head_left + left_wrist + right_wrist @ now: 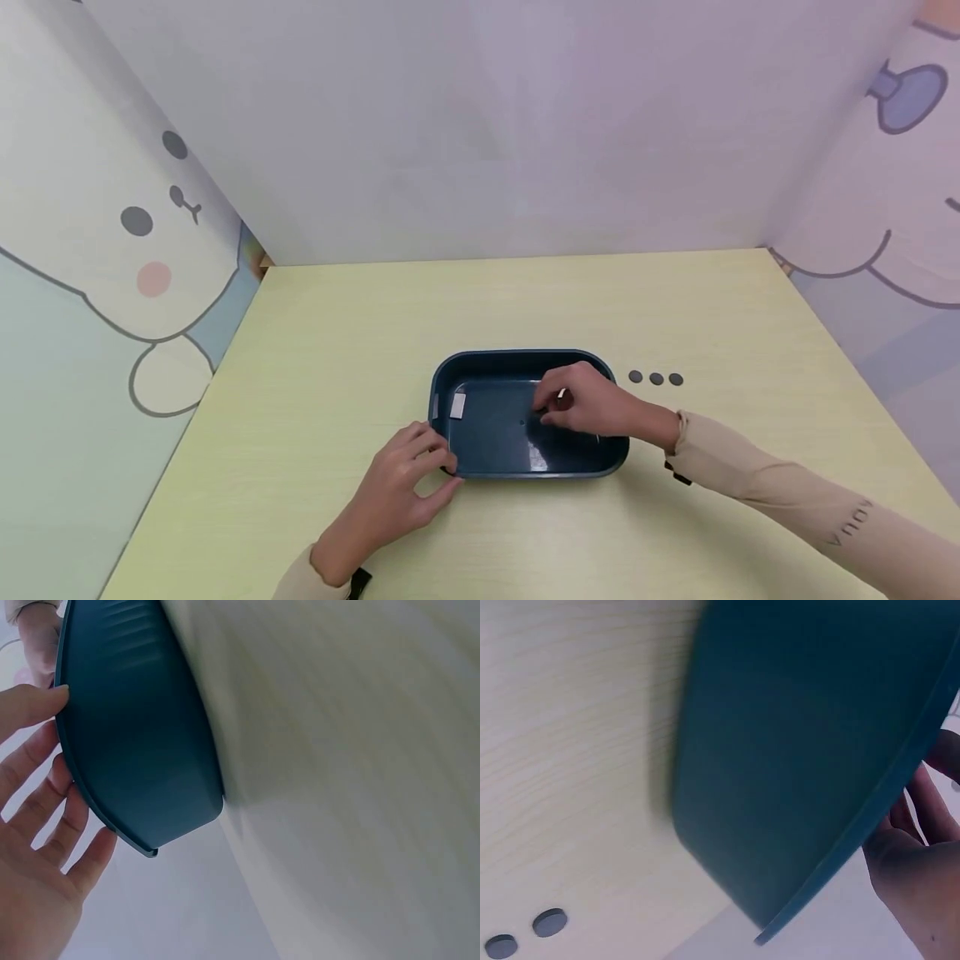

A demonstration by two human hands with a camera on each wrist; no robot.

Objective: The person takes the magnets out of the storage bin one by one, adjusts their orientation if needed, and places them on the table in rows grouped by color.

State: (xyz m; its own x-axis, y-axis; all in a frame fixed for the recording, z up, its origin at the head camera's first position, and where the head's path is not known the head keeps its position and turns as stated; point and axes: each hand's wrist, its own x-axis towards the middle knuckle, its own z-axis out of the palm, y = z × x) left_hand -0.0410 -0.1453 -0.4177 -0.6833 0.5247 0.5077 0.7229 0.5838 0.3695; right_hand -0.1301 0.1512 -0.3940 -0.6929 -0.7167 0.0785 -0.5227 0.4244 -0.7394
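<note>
A dark blue-green tray [491, 450] stands on the table. My left hand [408, 483] holds its near left corner, thumb on the near rim and fingers over the left side; the left wrist view shows the thumb and fingertips of this hand [37, 817] against the tray's rim [82, 791]. Over the inside of the tray, my right hand [585, 402] has its fingers curled down, pinching a small dark piece [541, 410] that the fingertips mostly hide. In the right wrist view the tray's outer wall [795, 757] partly hides this hand [922, 862].
Three dark round discs lie in a row right of the tray: left [635, 377], middle [656, 379] and right [676, 379]. A small white label [457, 406] is inside the tray near its left end. Pale walls with cartoon drawings enclose the light wooden table [360, 333].
</note>
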